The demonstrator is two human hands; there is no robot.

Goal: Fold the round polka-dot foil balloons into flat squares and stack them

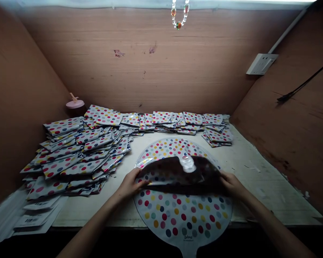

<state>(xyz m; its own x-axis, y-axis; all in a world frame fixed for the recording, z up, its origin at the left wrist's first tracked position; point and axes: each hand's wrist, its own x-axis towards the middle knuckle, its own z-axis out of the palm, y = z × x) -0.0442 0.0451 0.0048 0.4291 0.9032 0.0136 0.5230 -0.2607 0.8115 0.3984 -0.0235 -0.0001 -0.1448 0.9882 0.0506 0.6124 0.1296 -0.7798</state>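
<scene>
A round, flat polka-dot plastic sheet with a narrow tail and a small "prima" print lies in front of me, overhanging the table's front edge. Across its middle rises a dark, shiny panel with a clear plastic valve-like piece on it. My left hand is closed on the panel's left end, thumb on top. At the opposite end, my right hand grips the panel's edge, its fingertips partly hidden. Whether the panel is a separate layer or part of the round sheet, I cannot tell.
Folded polka-dot packets are heaped at the left, and more packets line the back wall. Printed paper sheets lie front left. A pink-lidded cup stands behind the heap. Wooden panels enclose three sides; a socket is at right.
</scene>
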